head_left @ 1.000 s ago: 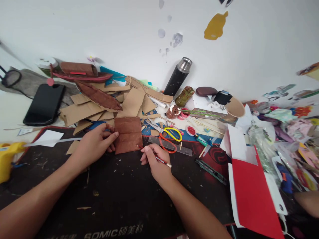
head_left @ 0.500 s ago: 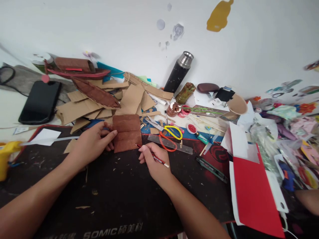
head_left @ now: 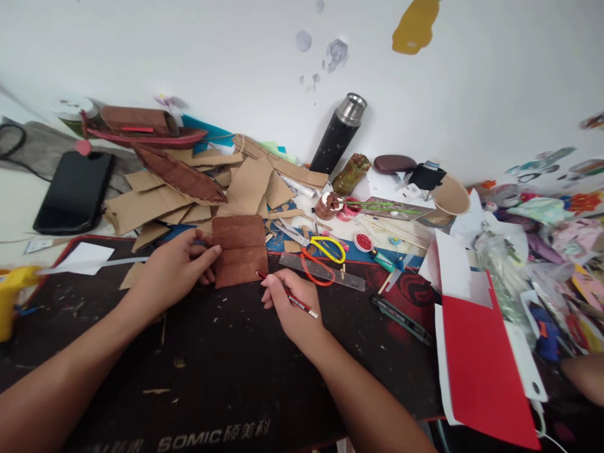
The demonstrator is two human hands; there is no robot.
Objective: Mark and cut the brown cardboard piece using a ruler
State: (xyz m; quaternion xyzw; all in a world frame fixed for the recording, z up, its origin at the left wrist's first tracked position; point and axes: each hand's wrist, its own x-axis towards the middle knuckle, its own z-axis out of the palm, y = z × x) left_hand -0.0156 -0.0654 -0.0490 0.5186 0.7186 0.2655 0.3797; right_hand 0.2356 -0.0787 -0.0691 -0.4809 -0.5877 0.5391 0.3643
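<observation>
A brown, creased square piece (head_left: 240,251) lies on the black mat. My left hand (head_left: 184,261) holds it at its left edge, with the thumb over the edge and the fingers partly hidden behind. In my right hand (head_left: 290,299) is a dark red pencil (head_left: 302,305), its tip at the lower right part of the brown piece. Just right of the piece lie scissors (head_left: 328,250) with yellow and orange handles, over a clear ruler (head_left: 349,280).
Cardboard scraps (head_left: 250,185), a brown boat model (head_left: 146,132) and a black phone (head_left: 73,192) lie behind. A black flask (head_left: 336,135) stands near the wall. Right are a cutter (head_left: 401,319) and red sheet (head_left: 486,371); a glue gun (head_left: 16,296) is far left.
The view has shifted very slightly. Both hands keep nearly the same pose, and the pencil tip remains near the lower right of the brown piece.
</observation>
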